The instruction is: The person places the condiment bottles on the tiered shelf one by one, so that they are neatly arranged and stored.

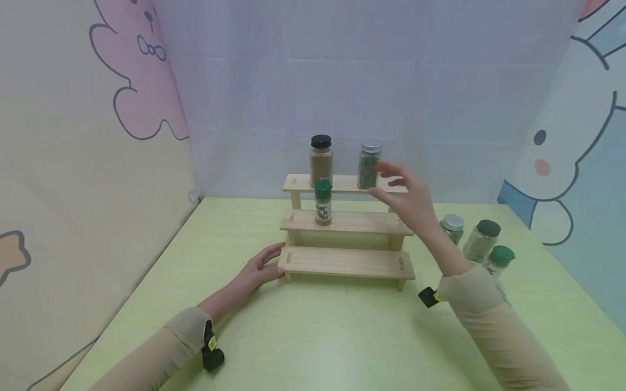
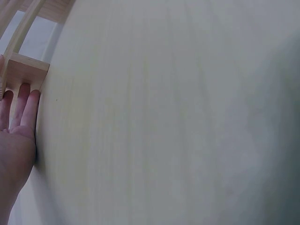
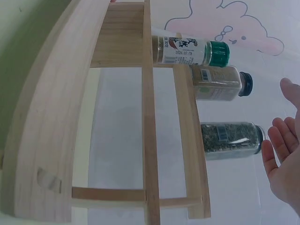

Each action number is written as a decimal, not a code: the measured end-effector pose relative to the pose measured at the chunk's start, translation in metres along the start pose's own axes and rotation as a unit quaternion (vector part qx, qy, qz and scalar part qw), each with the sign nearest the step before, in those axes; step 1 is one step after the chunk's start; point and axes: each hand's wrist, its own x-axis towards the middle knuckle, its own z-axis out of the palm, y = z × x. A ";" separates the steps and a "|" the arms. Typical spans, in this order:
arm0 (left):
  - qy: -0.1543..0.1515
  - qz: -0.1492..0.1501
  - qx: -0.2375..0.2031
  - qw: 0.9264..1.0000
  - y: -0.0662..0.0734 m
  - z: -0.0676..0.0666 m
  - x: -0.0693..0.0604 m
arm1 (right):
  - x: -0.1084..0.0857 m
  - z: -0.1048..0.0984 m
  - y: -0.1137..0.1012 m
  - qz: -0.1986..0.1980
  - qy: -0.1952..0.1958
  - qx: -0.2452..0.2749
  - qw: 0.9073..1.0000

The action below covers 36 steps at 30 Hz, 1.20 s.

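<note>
A three-step wooden rack stands on the table. My left hand rests against the left end of its lowest step, fingers fairly straight; the left wrist view shows the fingers reaching the wood. My right hand is raised by the top step, thumb and fingers spread with nothing between them. Nearest to it is a silver-lidded glass jar of dark green flakes, apart from the palm in the right wrist view. A black-lidded jar of brown powder shares that step. One green-capped spice bottle stands on the middle step.
Right of the rack, partly behind my right forearm, stand a silver-lidded jar, a dark-lidded jar and a green-capped bottle. Curtains with cartoon prints on the sides enclose the pale green table.
</note>
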 end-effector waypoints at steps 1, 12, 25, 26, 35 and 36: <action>0.000 0.000 0.000 1.000 0.000 0.000 0.000 | -0.001 -0.005 0.000 0.004 0.005 -0.001 1.000; 0.001 -0.003 -0.003 1.000 -0.005 -0.001 0.001 | -0.019 -0.051 0.009 0.019 0.067 -0.028 0.997; 0.002 -0.006 0.004 1.000 -0.002 0.000 0.002 | -0.054 -0.104 0.035 0.049 0.057 -0.099 0.992; 0.003 -0.007 0.003 1.000 -0.002 0.000 0.002 | -0.058 -0.108 0.037 0.050 0.053 -0.102 0.992; 0.001 -0.004 0.000 1.000 -0.001 0.000 0.001 | -0.088 -0.138 0.052 0.092 0.031 -0.128 0.987; 0.001 -0.005 -0.001 1.000 -0.001 0.000 0.000 | -0.091 -0.140 0.053 0.096 0.030 -0.133 0.986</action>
